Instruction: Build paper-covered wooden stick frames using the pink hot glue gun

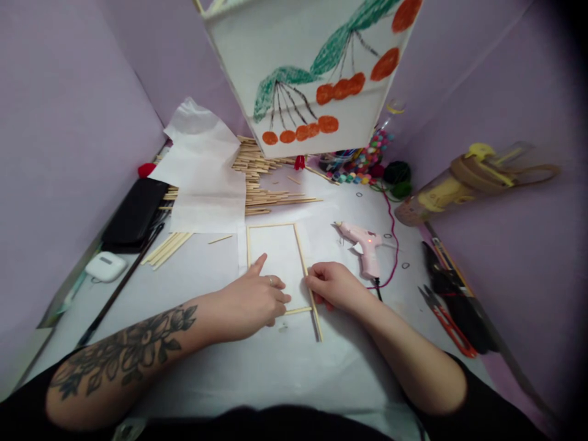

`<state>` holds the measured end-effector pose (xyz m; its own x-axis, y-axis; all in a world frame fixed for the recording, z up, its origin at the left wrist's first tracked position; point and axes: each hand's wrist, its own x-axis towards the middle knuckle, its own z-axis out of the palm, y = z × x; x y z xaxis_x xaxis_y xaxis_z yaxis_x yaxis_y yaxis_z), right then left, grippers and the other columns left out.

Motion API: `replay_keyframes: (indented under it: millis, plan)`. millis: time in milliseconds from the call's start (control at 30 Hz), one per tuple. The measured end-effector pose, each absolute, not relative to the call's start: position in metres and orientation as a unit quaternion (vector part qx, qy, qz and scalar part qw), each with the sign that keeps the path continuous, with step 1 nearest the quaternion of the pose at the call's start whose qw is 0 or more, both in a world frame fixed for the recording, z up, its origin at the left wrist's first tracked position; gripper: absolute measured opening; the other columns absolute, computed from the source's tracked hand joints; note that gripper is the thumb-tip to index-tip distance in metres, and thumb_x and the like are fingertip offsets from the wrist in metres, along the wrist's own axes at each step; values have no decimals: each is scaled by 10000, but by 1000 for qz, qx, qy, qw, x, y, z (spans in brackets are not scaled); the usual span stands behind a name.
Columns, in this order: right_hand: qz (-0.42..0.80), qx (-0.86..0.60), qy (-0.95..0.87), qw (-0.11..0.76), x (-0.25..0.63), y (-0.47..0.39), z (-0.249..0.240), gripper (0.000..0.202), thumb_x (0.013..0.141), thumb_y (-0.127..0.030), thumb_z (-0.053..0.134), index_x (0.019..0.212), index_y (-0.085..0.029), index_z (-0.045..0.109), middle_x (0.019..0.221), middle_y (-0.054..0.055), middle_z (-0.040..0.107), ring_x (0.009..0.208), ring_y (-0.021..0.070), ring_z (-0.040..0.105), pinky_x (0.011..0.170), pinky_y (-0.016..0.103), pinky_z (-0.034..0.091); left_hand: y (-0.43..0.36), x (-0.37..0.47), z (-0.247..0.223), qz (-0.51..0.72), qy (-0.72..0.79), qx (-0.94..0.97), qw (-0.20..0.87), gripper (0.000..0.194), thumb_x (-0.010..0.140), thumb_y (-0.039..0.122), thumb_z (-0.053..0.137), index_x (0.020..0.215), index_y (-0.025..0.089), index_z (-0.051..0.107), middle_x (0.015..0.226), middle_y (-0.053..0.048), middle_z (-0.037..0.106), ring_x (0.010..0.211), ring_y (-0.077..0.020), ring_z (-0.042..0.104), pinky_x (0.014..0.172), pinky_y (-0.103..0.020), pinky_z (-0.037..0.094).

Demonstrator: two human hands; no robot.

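Note:
A rectangular frame of thin wooden sticks (272,226) lies on white paper in the middle of the table. My left hand (260,300) rests palm down over the frame's left and lower part, fingers spread, a ring on one finger. At the frame's right side, my right hand (333,283) has its thumb and index finger closed on the long right stick (301,250), the other fingers curled under. The stick's lower end reaches past the short bottom stick (298,311). To the right of my right hand lies a pink glue gun (365,242) with a small red light.
Wooden sticks (271,199) and white sheets (202,177) lie behind. A cherry-painted panel (312,79) hangs above. Left are a black wallet (135,211) and white case (105,267); right, a tumbler (441,193), orange snips (452,324) and pink yarn (395,245). Colourful pompoms (367,162) sit behind.

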<state>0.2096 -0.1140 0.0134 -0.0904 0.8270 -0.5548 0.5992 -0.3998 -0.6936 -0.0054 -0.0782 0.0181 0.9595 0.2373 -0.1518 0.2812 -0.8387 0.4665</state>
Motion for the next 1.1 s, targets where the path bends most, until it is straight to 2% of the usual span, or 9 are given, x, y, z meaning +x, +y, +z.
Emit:
replay_keyframes:
  millis: [267,433,567,633,700,767,833,933,1100]
  plan:
    - [497,-666,-546,106,210,-114,13,197,781,-200,485,586,-205,456,488,-40,562,339,86,472,364,203,329,-78,-6,13,-30,127,965,228,59,810,175,688,776,211,656,1068,22,710,1143,-248,576,1082,-647,-121]
    - [489,-669,-551,103,209,-114,12,176,780,-213,494,605,-202,471,496,-34,568,328,88,475,352,201,328,-81,-5,20,-38,131,965,223,78,837,164,648,776,210,660,1032,15,713,1133,-241,577,1088,-650,-86]
    - [477,-668,-560,110,209,-115,11,137,773,-217,514,647,-209,462,483,-42,559,331,95,488,350,197,329,-85,-3,28,-40,142,961,236,115,863,242,631,759,201,659,952,7,716,1106,-232,583,1109,-625,-27]
    - [471,-669,-564,115,209,-116,11,127,776,-222,521,676,-216,444,477,-47,558,336,102,498,353,197,331,-80,-5,35,-30,154,959,234,145,879,270,607,762,208,666,933,8,717,1067,-210,595,1130,-580,35]
    - [466,-669,-567,118,210,-116,9,128,786,-232,522,693,-219,435,478,-47,564,334,105,503,352,197,328,-69,-13,45,-14,198,959,200,155,893,242,566,792,214,680,955,-5,720,1018,-198,609,1123,-523,161]
    - [468,-667,-568,117,211,-117,8,137,800,-242,518,693,-217,436,485,-42,572,333,103,507,354,195,329,-54,-25,56,-14,303,943,133,172,900,205,519,876,202,689,1030,-43,711,1004,-219,616,1031,-457,334]
    - [478,-665,-562,116,211,-117,7,151,810,-249,518,689,-215,436,490,-38,579,336,101,515,358,192,335,-41,-36,65,-52,407,908,80,198,898,209,488,894,178,683,986,-76,710,941,-246,635,861,-395,451]
    - [500,-666,-542,112,211,-116,6,159,818,-250,523,686,-213,442,495,-37,588,338,97,515,354,190,329,-34,-43,70,-104,448,885,63,182,879,257,517,942,176,668,995,-86,693,915,-262,643,769,-363,480]
    - [524,-663,-524,106,210,-114,8,162,821,-251,508,671,-206,468,494,-32,591,327,92,495,347,194,321,-43,-30,64,-126,397,906,71,379,805,350,656,1128,154,621,1241,-126,604,1063,-293,595,843,-378,485]
